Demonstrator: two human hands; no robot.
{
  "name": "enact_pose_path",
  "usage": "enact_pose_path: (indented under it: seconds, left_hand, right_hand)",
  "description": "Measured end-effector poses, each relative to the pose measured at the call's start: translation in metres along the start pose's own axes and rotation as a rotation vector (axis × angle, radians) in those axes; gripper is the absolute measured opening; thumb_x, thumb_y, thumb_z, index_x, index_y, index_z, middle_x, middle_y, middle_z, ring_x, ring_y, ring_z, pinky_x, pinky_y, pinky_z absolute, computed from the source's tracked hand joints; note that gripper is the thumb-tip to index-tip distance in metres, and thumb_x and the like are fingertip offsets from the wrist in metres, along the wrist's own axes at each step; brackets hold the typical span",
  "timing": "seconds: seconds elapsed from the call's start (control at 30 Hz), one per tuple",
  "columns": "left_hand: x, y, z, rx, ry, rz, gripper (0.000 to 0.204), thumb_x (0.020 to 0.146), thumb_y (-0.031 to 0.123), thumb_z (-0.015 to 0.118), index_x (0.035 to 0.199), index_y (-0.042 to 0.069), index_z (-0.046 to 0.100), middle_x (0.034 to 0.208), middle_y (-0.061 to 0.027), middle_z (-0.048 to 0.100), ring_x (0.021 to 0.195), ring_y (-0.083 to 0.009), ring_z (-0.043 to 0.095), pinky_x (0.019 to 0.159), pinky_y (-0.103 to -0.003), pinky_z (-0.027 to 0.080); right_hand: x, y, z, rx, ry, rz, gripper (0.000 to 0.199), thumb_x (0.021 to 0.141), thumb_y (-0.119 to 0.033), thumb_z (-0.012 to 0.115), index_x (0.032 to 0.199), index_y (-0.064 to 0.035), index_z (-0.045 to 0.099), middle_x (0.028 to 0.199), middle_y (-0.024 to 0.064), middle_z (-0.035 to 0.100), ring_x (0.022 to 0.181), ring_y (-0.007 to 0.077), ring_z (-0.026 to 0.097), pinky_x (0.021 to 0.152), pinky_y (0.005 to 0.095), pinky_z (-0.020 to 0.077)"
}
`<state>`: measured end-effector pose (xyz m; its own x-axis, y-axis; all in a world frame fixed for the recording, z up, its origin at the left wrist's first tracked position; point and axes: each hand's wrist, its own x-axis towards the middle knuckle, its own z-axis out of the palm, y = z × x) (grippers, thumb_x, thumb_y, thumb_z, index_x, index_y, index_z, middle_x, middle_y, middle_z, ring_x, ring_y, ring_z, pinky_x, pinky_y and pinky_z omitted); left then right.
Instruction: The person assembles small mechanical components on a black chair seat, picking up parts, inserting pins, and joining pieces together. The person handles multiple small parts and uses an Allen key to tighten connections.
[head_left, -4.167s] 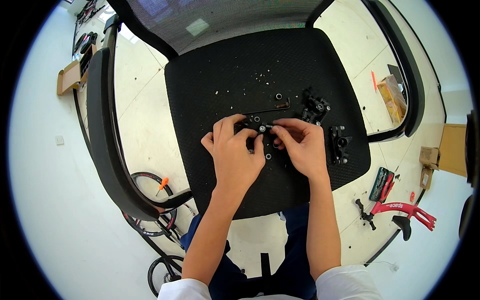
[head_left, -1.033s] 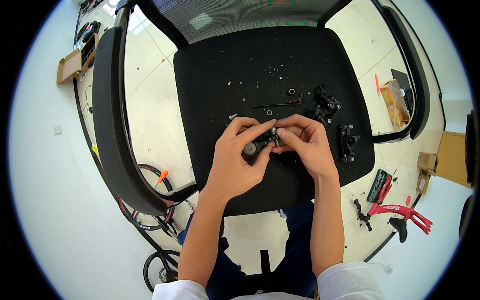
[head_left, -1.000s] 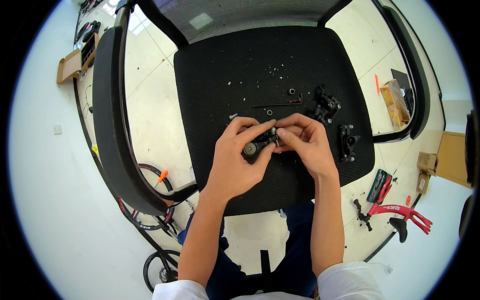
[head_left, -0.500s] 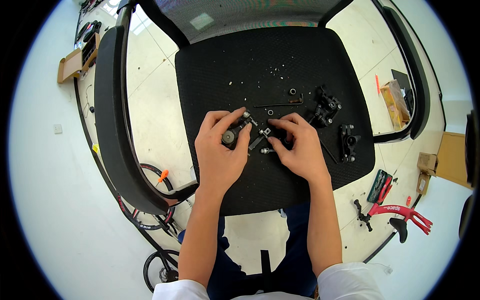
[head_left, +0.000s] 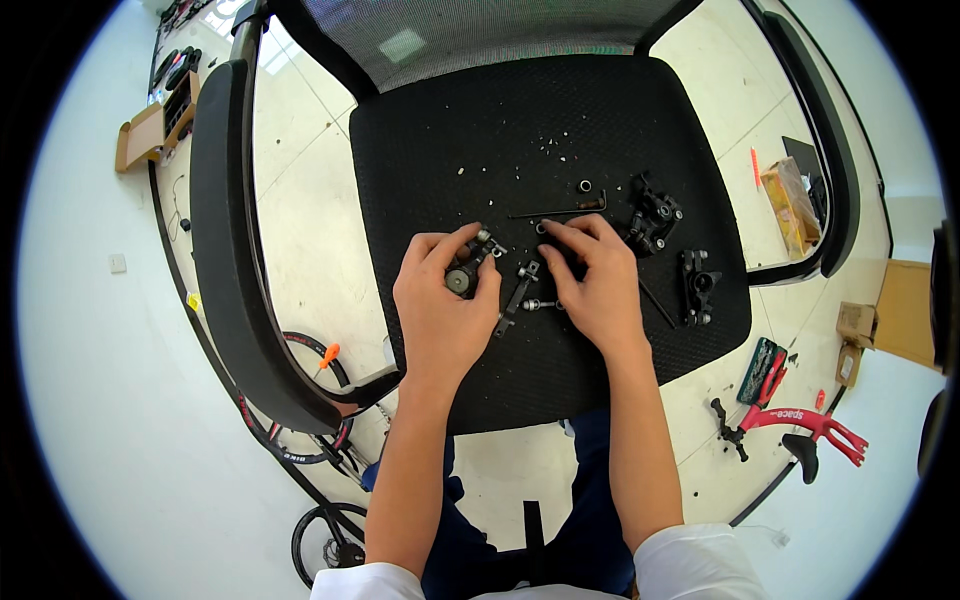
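Observation:
My left hand grips a black metal part that looks like a bike brake caliper, with a round grey knob and a bolt end by the fingertips. To the right, my right hand closes its thumb and forefinger at a small metal ring on the seat. Between the hands lies a slim black bracket with a square, holed end. A short silver bolt rests beside it, close under my right thumb. Part of the caliper is hidden by my left fingers.
The black chair seat bears a hex key, another small ring, black brake parts, a black bracket and pale crumbs. Armrests flank it. A red bike frame lies on the floor at right.
My right hand has left the slim bracket, which now lies on the seat, and moved up to the small ring. The left hand still holds its part, tilted a little differently.

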<state>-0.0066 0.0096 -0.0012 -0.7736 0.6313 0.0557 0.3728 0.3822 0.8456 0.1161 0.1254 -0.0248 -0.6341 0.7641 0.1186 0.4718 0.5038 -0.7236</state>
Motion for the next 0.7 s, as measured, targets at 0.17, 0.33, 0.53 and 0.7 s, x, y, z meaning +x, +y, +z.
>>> enact_pose_path:
  seconds: [0.17, 0.33, 0.53, 0.7]
  left_hand:
    - [-0.001, 0.001, -0.001, 0.0, -0.021, -0.024, 0.028, 0.079, 0.005, 0.07, 0.106, 0.0, 0.072, 0.093, -0.0109, 0.063, 0.08, -0.0217, 0.066, 0.075, -0.032, 0.052]
    - [0.0, 0.001, -0.005, -0.08, -0.056, -0.107, 0.027, 0.081, 0.008, 0.07, 0.106, -0.001, 0.073, 0.092, -0.0113, 0.065, 0.08, -0.0213, 0.067, 0.074, -0.031, 0.052]
    - [0.0, -0.006, -0.003, -0.289, -0.167, -0.297, 0.027, 0.083, 0.012, 0.07, 0.105, -0.002, 0.073, 0.091, -0.0123, 0.068, 0.077, -0.0184, 0.067, 0.07, -0.028, 0.051]
    - [0.0, -0.002, -0.006, -0.45, -0.238, -0.431, 0.026, 0.088, 0.014, 0.069, 0.106, -0.005, 0.072, 0.082, -0.0083, 0.067, 0.067, -0.01, 0.062, 0.061, -0.025, 0.049]
  right_hand:
    - [0.001, -0.008, 0.009, -0.079, 0.055, 0.066, 0.019, 0.083, -0.011, 0.072, 0.101, -0.0044, 0.074, 0.092, 0.0076, 0.066, 0.076, 0.0256, 0.065, 0.068, 0.0345, 0.0522]
    - [0.004, -0.017, 0.003, 0.239, -0.008, 0.075, 0.016, 0.081, 0.0, 0.072, 0.097, 0.0009, 0.073, 0.093, 0.006, 0.068, 0.072, 0.0115, 0.063, 0.062, 0.0256, 0.0481]
    - [0.003, -0.025, 0.006, 0.607, -0.046, 0.01, 0.018, 0.077, 0.005, 0.073, 0.095, 0.0007, 0.074, 0.09, 0.008, 0.07, 0.075, 0.0117, 0.066, 0.065, 0.0236, 0.0521]
    - [0.002, -0.025, 0.006, 0.587, -0.059, 0.0, 0.019, 0.078, 0.004, 0.072, 0.097, 0.0005, 0.074, 0.09, 0.0084, 0.07, 0.076, 0.0126, 0.067, 0.067, 0.023, 0.0535]
